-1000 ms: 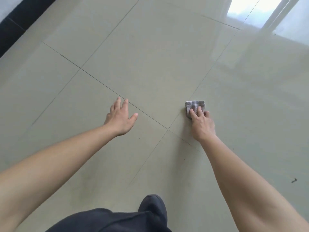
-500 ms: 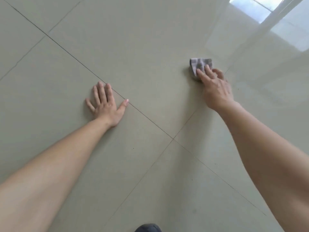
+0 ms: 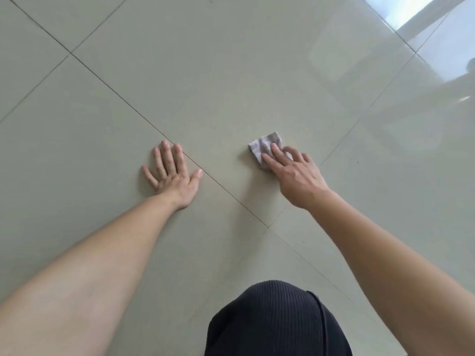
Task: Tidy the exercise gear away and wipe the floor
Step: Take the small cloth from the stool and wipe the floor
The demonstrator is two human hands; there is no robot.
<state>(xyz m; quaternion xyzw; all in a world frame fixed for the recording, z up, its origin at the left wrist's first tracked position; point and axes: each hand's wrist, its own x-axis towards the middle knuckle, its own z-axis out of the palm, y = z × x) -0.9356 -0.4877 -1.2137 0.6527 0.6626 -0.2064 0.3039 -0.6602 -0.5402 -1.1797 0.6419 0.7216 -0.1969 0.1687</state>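
A small crumpled grey cloth lies on the pale green tiled floor. My right hand presses down on the cloth with straight fingers, and its near part is hidden beneath them. My left hand lies flat on the floor to the left of the cloth, fingers spread, beside a diagonal grout line. It holds nothing. No exercise gear is in view.
My knee in dark ribbed fabric fills the bottom centre. Bright window glare reflects off the tiles at the top right. Grout lines cross just below my hands.
My right hand has drawn the cloth back toward me and to the left. My left hand stays planted flat on the floor. My knee has come back into view.
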